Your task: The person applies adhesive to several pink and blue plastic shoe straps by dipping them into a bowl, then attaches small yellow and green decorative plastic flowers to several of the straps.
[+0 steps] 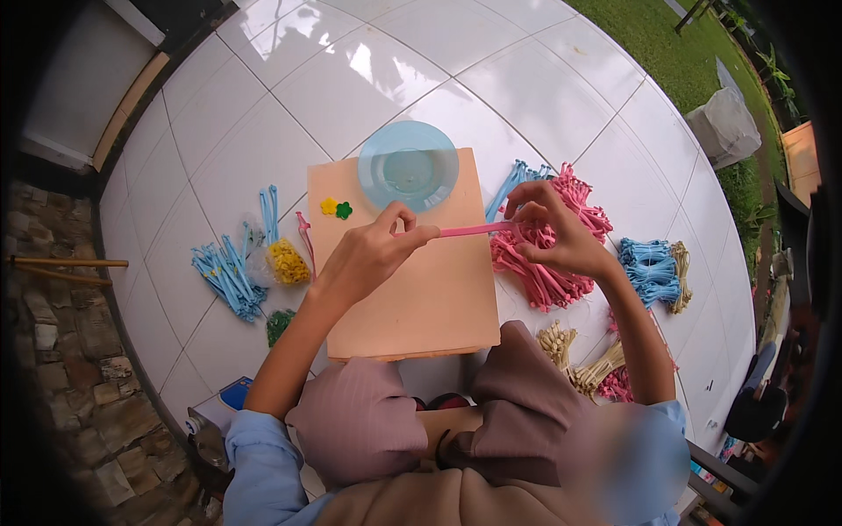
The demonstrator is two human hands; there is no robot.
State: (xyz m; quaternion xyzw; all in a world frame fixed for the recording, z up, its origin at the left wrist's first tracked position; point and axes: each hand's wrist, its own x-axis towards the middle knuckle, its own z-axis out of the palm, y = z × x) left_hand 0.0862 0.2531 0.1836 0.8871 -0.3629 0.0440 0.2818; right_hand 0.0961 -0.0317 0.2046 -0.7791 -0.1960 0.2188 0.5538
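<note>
My left hand and my right hand hold the two ends of one pink strip, stretched level between them. The left fingers pinch its near end above a peach-coloured board; the right fingers pinch the far end above a heap of pink strips. On the board's far edge rests a pale blue plastic plate. Two small flower shapes, one yellow and one green, lie on the board's left corner.
Bundles lie on the white tiled floor: light blue strips and a bag of yellow pieces at left, blue strips and tan strips at right. Grass borders the tiles at upper right. My knees press against the board's near edge.
</note>
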